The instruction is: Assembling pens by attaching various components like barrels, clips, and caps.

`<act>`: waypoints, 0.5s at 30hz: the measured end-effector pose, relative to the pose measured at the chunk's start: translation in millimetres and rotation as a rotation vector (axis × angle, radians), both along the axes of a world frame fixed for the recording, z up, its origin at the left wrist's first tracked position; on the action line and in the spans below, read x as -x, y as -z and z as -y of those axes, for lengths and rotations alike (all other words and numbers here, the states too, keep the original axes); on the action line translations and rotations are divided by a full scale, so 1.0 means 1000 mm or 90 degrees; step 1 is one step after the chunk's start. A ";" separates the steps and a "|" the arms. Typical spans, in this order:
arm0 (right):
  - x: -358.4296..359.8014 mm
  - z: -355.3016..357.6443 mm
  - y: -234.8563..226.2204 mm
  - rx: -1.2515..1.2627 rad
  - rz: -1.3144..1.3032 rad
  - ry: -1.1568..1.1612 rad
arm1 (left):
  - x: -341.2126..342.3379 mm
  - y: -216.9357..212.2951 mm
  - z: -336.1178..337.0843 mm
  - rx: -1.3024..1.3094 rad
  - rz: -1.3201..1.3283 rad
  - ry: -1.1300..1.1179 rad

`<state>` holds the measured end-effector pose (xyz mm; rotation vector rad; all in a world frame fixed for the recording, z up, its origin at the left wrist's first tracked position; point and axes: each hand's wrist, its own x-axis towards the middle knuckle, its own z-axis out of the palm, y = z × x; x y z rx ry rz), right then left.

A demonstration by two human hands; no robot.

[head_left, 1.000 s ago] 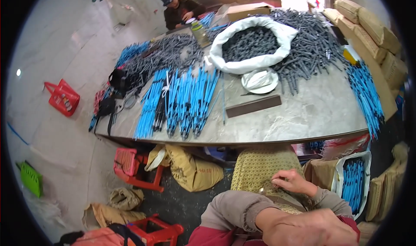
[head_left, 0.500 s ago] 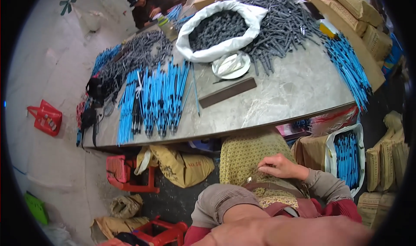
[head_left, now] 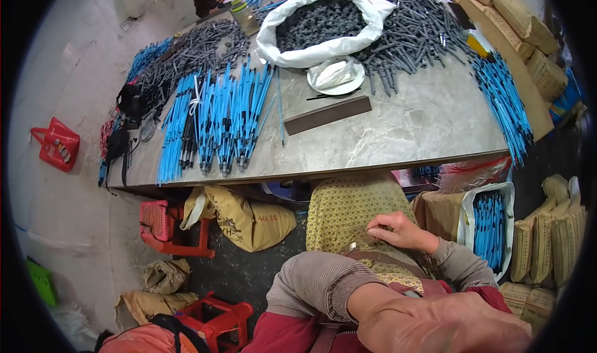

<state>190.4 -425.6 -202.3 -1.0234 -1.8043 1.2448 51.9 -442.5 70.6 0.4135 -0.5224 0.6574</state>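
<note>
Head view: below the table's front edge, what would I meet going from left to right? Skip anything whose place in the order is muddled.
Green bag → tan printed sack → right hand → open white sack holding blue rods → upright brown paper sacks.

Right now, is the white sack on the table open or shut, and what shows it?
Open: the white sack has its rim spread in a wide ring, and many dark grey parts show inside it.

Heaped grey parts (head_left: 413,39), bundled blue rods (head_left: 502,101) and stacked sacks (head_left: 525,20) mark a workshop.
</note>
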 end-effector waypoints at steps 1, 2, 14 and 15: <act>0.000 0.002 0.001 0.001 0.004 0.011 | -0.001 0.001 -0.003 -0.010 0.008 0.045; -0.002 0.003 0.002 -0.005 0.003 0.012 | -0.004 0.000 -0.003 -0.023 0.018 0.093; -0.008 -0.001 0.012 -0.073 -0.015 0.016 | 0.013 0.009 -0.034 -0.215 -0.016 -0.354; -0.009 0.001 0.014 -0.068 -0.012 0.029 | 0.014 0.008 -0.033 -0.214 -0.026 -0.389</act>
